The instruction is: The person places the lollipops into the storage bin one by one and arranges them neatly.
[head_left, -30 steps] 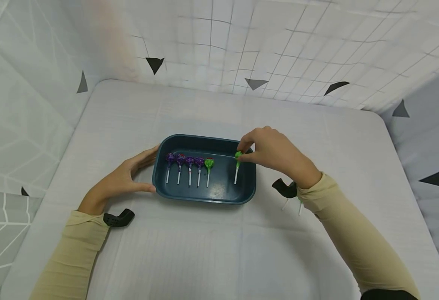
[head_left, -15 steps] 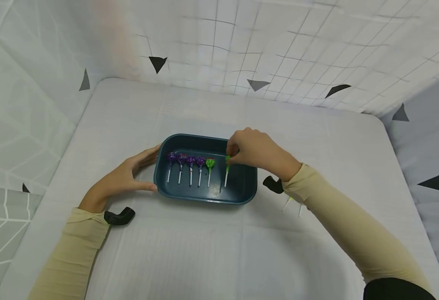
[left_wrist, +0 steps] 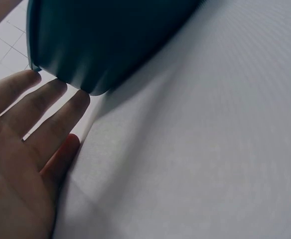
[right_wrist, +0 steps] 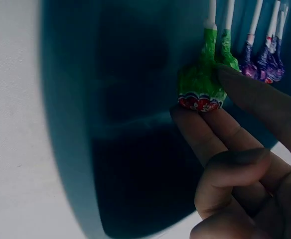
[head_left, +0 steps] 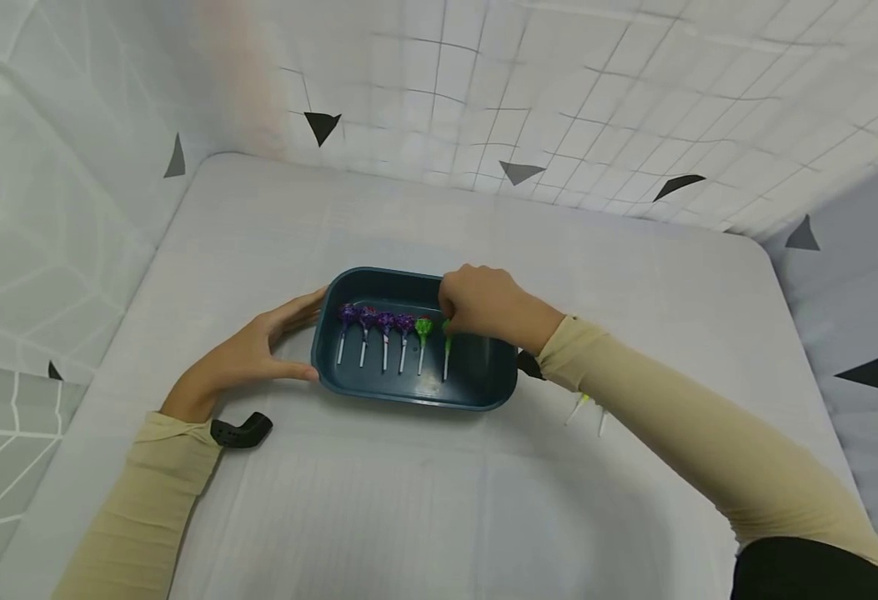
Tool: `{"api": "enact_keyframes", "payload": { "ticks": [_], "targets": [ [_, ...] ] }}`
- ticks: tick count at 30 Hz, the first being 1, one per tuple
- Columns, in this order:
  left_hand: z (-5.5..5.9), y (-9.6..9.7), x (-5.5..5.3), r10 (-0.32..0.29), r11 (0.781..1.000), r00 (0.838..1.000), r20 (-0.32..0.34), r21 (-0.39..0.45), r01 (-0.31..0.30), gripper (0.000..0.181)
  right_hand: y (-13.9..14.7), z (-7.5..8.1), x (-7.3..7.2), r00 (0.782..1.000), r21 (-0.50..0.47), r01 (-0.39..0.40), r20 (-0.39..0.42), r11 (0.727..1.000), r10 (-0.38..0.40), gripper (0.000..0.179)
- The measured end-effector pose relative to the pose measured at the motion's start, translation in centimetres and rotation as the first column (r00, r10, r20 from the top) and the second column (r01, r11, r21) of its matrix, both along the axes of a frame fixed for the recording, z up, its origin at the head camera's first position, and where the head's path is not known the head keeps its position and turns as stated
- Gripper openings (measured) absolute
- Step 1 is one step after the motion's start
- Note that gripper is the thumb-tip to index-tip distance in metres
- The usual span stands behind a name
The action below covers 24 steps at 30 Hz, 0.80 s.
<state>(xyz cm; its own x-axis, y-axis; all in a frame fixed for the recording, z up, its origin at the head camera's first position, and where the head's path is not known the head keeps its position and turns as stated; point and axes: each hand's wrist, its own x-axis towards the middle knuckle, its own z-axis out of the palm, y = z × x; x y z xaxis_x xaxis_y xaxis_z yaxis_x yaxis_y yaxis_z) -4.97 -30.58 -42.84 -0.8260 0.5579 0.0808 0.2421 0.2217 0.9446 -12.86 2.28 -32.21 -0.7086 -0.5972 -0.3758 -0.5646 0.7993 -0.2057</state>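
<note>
A dark teal tray point(head_left: 494, 383) with rounded corners stands on the white table. My left hand point(head_left: 247, 360) is at its left end, fingers and thumb spread; in the left wrist view the straight fingertips point(left_wrist: 78, 102) touch the tray wall. Inside, several purple-wrapped lollipops point(head_left: 385, 322) lie in a row, sticks towards me, followed by one green lollipop point(head_left: 423, 327). My right hand point(head_left: 487, 307) reaches into the tray and pinches a second green lollipop point(right_wrist: 201, 82) by its wrapped head, its stick parallel to the others. In the head view the fingers partly hide that head.
Right of the tray, two more lollipop sticks show, one with a yellow-green end point(head_left: 581, 403), partly hidden by the right sleeve point(head_left: 656, 404). Black cameras sit on both wrists. White curtains with dark triangles surround the table point(head_left: 378, 500).
My right hand has moved left inside the tray, carrying the green lollipop from the right part to just right of the other green one. The left hand stays at the tray's end.
</note>
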Motion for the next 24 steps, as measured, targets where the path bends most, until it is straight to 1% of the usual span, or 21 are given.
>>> {"api": "enact_keyframes", "payload": {
  "ticks": [5, 9, 15, 24],
  "targets": [
    [-0.04, 0.08, -0.13, -0.009, 1.000, 1.000, -0.009, -0.001, 0.009, 0.114, -0.36, -0.34, -0.11, 1.000, 0.008, -0.014, -0.017, 1.000, 0.014, 0.014],
    [-0.16, 0.09, -0.20, -0.014, 1.000, 1.000, -0.008, 0.001, 0.014, 0.113, -0.49, -0.55, -0.18, 1.000, 0.018, -0.018, -0.009, 1.000, 0.018, 0.014],
    [0.03, 0.11, -0.15, -0.011, 1.000, 1.000, 0.006, 0.001, 0.011, 0.113, -0.61, -0.71, -0.29, 1.000, 0.023, -0.023, 0.007, 0.999, 0.022, 0.015],
    [0.02, 0.02, 0.01, -0.008, 1.000, 1.000, -0.006, 0.007, 0.008, 0.111, -0.73, -0.72, -0.31, 0.999, 0.024, -0.036, 0.004, 0.999, 0.036, 0.016]
  ]
}}
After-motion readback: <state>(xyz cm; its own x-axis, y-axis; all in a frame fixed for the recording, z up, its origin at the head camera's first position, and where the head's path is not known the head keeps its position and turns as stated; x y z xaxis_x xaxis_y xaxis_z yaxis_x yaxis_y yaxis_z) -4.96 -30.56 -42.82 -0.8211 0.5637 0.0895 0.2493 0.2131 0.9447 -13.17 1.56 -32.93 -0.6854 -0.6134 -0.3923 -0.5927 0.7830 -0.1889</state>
